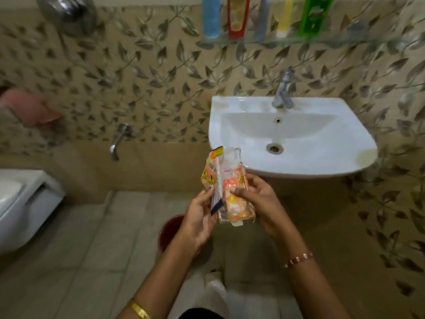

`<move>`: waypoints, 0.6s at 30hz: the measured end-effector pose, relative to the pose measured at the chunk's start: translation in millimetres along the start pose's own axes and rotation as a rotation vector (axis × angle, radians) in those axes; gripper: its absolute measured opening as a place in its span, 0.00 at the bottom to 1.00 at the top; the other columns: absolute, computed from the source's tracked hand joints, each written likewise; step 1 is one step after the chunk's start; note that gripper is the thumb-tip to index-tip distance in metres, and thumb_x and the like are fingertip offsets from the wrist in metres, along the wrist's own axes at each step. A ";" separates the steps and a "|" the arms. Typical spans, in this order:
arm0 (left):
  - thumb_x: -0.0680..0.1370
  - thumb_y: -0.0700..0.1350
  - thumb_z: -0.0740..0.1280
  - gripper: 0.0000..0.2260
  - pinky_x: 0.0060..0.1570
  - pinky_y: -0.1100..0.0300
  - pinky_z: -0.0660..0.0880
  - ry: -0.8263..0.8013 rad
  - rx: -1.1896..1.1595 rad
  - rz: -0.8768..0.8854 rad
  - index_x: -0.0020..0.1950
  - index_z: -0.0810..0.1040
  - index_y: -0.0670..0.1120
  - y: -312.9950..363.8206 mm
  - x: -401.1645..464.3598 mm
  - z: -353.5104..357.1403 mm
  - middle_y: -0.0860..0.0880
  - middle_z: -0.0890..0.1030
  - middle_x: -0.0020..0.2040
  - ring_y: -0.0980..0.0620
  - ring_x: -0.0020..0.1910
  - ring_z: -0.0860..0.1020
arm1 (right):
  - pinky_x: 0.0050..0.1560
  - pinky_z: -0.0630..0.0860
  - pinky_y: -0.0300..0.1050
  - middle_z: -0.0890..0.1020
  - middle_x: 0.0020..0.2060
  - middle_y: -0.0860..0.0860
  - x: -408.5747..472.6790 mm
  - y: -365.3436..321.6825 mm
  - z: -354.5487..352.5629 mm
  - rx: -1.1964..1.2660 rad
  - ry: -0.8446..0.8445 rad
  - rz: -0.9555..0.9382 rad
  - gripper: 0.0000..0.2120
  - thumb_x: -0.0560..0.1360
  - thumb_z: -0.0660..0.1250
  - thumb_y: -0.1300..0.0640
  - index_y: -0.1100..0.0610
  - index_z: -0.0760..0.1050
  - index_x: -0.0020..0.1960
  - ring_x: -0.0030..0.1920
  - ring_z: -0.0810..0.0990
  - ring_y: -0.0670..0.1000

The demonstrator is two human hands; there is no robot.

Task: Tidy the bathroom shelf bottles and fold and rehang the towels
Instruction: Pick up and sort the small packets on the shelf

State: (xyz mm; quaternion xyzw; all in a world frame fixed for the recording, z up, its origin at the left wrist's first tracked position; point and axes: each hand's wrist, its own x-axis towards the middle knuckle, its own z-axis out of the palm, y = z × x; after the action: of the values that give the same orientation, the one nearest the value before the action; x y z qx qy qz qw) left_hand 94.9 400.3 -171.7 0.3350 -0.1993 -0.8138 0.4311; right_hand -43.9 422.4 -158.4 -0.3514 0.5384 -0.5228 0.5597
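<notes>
— Below the sink's front edge, what do both hands have?
— An orange and clear plastic pouch, upright and crumpled. The left hand pinches its left edge with thumb and fingertips; the right hand curls round its right side, thumb across the front. The pouch's top overlaps the sink's rim from this angle.
— And the shelf?
— High on the leaf-patterned wall, a glass shelf carries a row of upright things: a blue bottle, a red tube, a grey one, a yellow one and a green pack. Their tops are cut off by the frame.
— Any towel?
— A pink cloth at the far left, too blurred to say how it hangs.
— What else is around?
— A tap on the sink, a wall tap left of it, a toilet at the left edge, and a red bucket on the tiled floor, partly hidden behind the left wrist.
</notes>
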 end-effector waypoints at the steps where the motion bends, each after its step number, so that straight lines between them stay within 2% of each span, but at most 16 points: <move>1: 0.78 0.42 0.56 0.12 0.34 0.58 0.80 0.039 -0.001 -0.003 0.56 0.75 0.40 -0.1 -10.0 -12.8 0.46 0.85 0.38 0.50 0.37 0.84 | 0.45 0.81 0.46 0.82 0.46 0.52 -3.0 10.1 10.5 0.003 -0.015 0.032 0.15 0.69 0.70 0.65 0.53 0.73 0.53 0.44 0.83 0.51; 3: 0.79 0.42 0.56 0.11 0.31 0.59 0.79 0.114 0.003 -0.020 0.53 0.76 0.40 1.9 -23.5 -37.0 0.46 0.85 0.36 0.51 0.34 0.84 | 0.47 0.80 0.47 0.82 0.46 0.53 -3.4 30.7 30.9 0.009 -0.037 0.094 0.17 0.69 0.70 0.66 0.58 0.72 0.56 0.44 0.82 0.52; 7: 0.80 0.44 0.55 0.12 0.27 0.60 0.79 0.306 0.090 -0.127 0.48 0.77 0.42 5.7 -33.7 -92.0 0.48 0.84 0.32 0.52 0.29 0.82 | 0.49 0.78 0.52 0.82 0.46 0.56 2.5 81.0 69.3 0.033 -0.046 0.274 0.13 0.70 0.69 0.66 0.59 0.74 0.54 0.44 0.81 0.55; 12: 0.79 0.43 0.56 0.15 0.38 0.56 0.74 0.524 0.222 -0.274 0.62 0.73 0.39 4.2 -19.0 -179.6 0.48 0.80 0.36 0.52 0.32 0.78 | 0.38 0.81 0.45 0.83 0.41 0.56 25.9 156.4 112.3 0.058 -0.040 0.508 0.08 0.72 0.66 0.66 0.60 0.75 0.51 0.37 0.83 0.52; 14: 0.79 0.43 0.56 0.14 0.39 0.56 0.74 0.572 0.235 -0.341 0.62 0.73 0.40 2.6 -3.8 -216.9 0.47 0.78 0.40 0.52 0.35 0.77 | 0.41 0.81 0.48 0.83 0.43 0.57 41.7 192.2 127.1 0.082 0.000 0.605 0.07 0.73 0.65 0.65 0.59 0.76 0.50 0.40 0.83 0.54; 16: 0.79 0.42 0.56 0.12 0.39 0.56 0.75 0.603 0.244 -0.396 0.58 0.74 0.42 0.0 18.2 -254.5 0.46 0.79 0.43 0.51 0.36 0.77 | 0.44 0.80 0.50 0.83 0.47 0.59 61.1 230.8 139.1 0.115 0.012 0.694 0.09 0.73 0.65 0.64 0.61 0.76 0.53 0.43 0.82 0.55; 18: 0.79 0.41 0.56 0.09 0.35 0.57 0.75 0.630 0.271 -0.444 0.50 0.75 0.42 -7.6 46.1 -292.9 0.47 0.82 0.35 0.54 0.28 0.79 | 0.48 0.78 0.52 0.81 0.52 0.62 84.8 273.7 148.5 0.156 0.039 0.782 0.13 0.75 0.62 0.63 0.64 0.74 0.59 0.46 0.81 0.57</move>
State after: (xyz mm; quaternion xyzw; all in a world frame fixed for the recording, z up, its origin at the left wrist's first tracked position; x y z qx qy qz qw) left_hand 282.0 355.6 -397.5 0.6566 -0.0857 -0.7110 0.2367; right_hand 146.2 372.0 -414.4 -0.0663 0.6010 -0.3161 0.7311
